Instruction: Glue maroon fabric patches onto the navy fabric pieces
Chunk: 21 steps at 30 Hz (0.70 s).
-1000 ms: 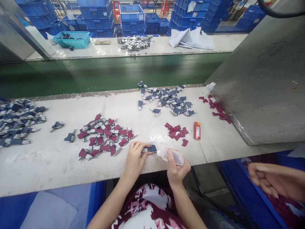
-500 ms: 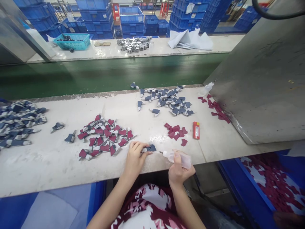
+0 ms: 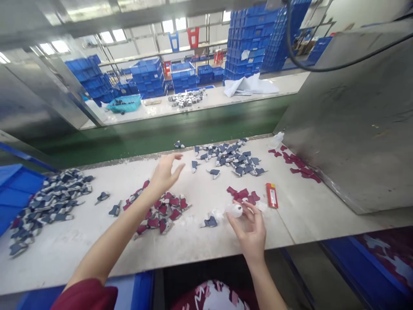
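My left hand point(image 3: 166, 172) is raised over the table with its fingers apart and nothing in them. Its forearm crosses above a pile of grey parts with maroon patches point(image 3: 174, 214), hiding some of them. Between the fingers of my right hand point(image 3: 253, 230) is a small white squeeze bottle point(image 3: 234, 210). Left of that bottle, a single navy-and-grey part point(image 3: 211, 221) lies on the table by itself. Loose maroon pieces point(image 3: 243, 194) lie just beyond my right hand. Farther back spreads a heap of navy-and-grey parts point(image 3: 230, 156).
A red box point(image 3: 272, 196) lies right of the maroon pieces. More maroon pieces point(image 3: 300, 165) lie along a metal panel point(image 3: 355, 129). At the left is another navy-and-grey pile point(image 3: 58, 198) beside a blue crate point(image 3: 17, 185). A green strip point(image 3: 193, 125) runs behind the table.
My left hand has let go of the navy part and moved up and away to the left. My right hand has turned the bottle's end toward me. The view has tilted up.
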### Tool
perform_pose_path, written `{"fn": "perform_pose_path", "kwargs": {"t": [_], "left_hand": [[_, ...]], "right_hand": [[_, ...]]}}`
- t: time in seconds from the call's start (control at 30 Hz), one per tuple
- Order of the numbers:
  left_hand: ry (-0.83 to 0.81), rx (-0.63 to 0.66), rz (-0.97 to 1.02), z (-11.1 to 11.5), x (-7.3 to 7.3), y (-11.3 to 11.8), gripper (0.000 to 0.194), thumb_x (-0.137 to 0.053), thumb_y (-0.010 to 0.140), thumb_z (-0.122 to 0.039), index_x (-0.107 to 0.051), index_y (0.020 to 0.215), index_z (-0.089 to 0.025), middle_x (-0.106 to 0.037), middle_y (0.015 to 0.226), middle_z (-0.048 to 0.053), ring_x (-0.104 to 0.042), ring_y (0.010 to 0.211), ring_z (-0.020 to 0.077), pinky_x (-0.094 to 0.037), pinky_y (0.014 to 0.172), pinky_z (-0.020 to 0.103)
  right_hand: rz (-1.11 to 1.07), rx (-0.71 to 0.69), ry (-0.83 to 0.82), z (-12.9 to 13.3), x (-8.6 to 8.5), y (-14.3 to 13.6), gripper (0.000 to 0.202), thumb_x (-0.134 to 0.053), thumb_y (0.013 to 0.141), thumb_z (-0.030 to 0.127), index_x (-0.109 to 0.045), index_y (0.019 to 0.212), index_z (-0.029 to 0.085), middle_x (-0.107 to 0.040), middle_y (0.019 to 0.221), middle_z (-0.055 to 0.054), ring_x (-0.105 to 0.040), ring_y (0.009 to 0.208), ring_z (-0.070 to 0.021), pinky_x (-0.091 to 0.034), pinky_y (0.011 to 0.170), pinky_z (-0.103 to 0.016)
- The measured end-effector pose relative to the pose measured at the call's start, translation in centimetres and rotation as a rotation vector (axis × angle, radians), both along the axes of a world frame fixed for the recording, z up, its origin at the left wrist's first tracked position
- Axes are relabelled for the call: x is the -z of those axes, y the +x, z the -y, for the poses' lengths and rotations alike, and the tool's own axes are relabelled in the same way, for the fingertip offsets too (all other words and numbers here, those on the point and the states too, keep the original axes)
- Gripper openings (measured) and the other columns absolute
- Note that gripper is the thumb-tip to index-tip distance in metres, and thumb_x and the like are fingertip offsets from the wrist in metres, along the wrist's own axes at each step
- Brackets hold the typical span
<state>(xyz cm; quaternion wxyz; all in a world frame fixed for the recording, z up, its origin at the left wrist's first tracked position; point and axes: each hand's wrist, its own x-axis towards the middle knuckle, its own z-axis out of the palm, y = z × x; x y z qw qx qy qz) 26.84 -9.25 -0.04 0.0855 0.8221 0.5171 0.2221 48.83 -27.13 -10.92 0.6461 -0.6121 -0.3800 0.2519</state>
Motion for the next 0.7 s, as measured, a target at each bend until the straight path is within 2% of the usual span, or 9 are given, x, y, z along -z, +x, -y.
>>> {"fn": "perform_pose_path", "kwargs": {"t": [0.07,0.13,0.23,0.33,0.5,0.6,0.7], "left_hand": [[-0.004,-0.108,-0.17,-5.7,-0.6,0.1,0.032,-0.048,0.098,-0.014,-0.056,0.129,-0.017,-0.065,0.129,0.013,-0.055,0.124,0.0281,-0.047,0.104,0.044],[-0.001,-0.135,-0.238,-10.1,-0.5,0.3,0.036,-0.048,0.096,-0.007,-0.058,0.129,-0.016,-0.062,0.131,0.017,-0.054,0.126,0.0309,-0.048,0.102,0.047],[-0.037,-0.164,-0.32,-13.7,0.5,0.1,0.031,-0.06,0.096,-0.019,-0.061,0.127,-0.017,-0.06,0.134,0.014,-0.059,0.121,0.0297,-0.052,0.098,0.049],[-0.084,-0.197,-0.36,-14.8,1.9,-0.6,0.035,-0.064,0.096,-0.033,-0.06,0.127,-0.017,-0.062,0.128,0.011,-0.065,0.109,0.0251,-0.057,0.091,0.047],[-0.105,-0.201,-0.363,-15.0,2.7,-0.4,0.034,-0.063,0.097,-0.034,-0.061,0.126,-0.016,-0.063,0.127,0.011,-0.065,0.109,0.0251,-0.056,0.092,0.047],[-0.115,-0.101,-0.34,-14.3,2.6,1.4,0.031,-0.053,0.101,-0.034,-0.061,0.126,-0.016,-0.067,0.12,0.012,-0.065,0.109,0.025,-0.052,0.095,0.042],[-0.142,0.054,-0.31,-12.7,2.5,4.2,0.031,-0.048,0.101,-0.034,-0.063,0.123,-0.018,-0.073,0.113,0.01,-0.066,0.106,0.025,-0.049,0.092,0.034]], "right_hand": [[0.1,-0.03,-0.092,-0.5,0.4,0.1,0.047,-0.079,0.074,0.047,-0.066,0.111,0.021,-0.076,0.107,-0.012,-0.074,0.098,-0.0285,-0.059,0.088,-0.044],[0.171,-0.04,-0.126,-0.7,0.9,0.2,0.045,-0.077,0.074,0.051,-0.07,0.108,0.021,-0.078,0.102,-0.01,-0.075,0.091,-0.0278,-0.061,0.082,-0.041],[0.214,-0.041,-0.096,-0.9,1.7,0.3,0.042,-0.078,0.074,0.05,-0.073,0.105,0.022,-0.079,0.097,-0.007,-0.076,0.087,-0.0268,-0.063,0.078,-0.038],[0.236,-0.049,-0.04,-0.9,2.2,0.1,0.038,-0.078,0.075,0.047,-0.073,0.104,0.022,-0.079,0.101,-0.008,-0.076,0.089,-0.0265,-0.062,0.082,-0.039],[0.197,-0.016,0.039,-0.5,1.5,-0.7,0.051,-0.078,0.077,0.046,-0.067,0.12,0.022,-0.074,0.116,-0.011,-0.07,0.107,-0.0284,-0.059,0.092,-0.043],[0.164,0.033,0.131,0.1,1.0,-0.8,0.045,-0.068,0.086,0.045,-0.064,0.123,0.021,-0.07,0.119,-0.013,-0.066,0.111,-0.0286,-0.057,0.09,-0.044],[0.131,0.17,0.192,0.6,1.0,-0.5,0.028,-0.057,0.093,0.039,-0.067,0.11,0.02,-0.068,0.107,-0.011,-0.065,0.103,-0.0255,-0.057,0.082,-0.04]]}}
